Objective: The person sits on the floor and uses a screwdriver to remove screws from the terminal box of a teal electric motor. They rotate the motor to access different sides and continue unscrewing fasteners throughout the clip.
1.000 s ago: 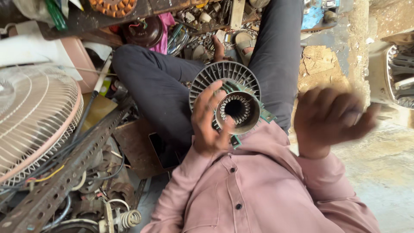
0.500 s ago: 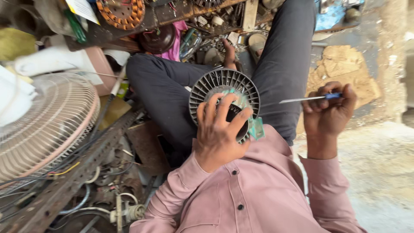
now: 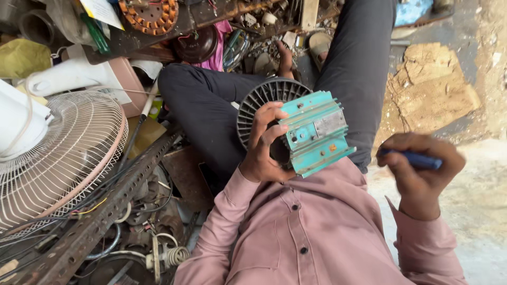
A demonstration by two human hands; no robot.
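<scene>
**Hands on a finned motor body**

Left hand first: we see it gripping a teal finned metal motor housing at the middle of the frame, fingers curled over its top edge and thumb hooked into the dark round opening at its end. Behind the teal block sits the motor's dark grey ribbed round end cover, its radial slots fanning out above the knuckles. We hold the whole piece up over our lap, against the pink buttoned shirt that fills the lower centre.

Our right hand, at the right of the frame, is closed in a fist around a blue-handled tool; only the handle shows, and we cannot tell what its tip is. That hand is well apart from the housing.

Dark grey trousers stretch toward the top of the frame, with a bare foot near the top centre. On the left edge lies a white wire fan guard, and beside it a rusty perforated steel angle bar runs diagonally to the lower left. An orange copper-wound stator rests at the upper left among scattered parts. A torn piece of brown cardboard lies on the concrete floor at the upper right.
</scene>
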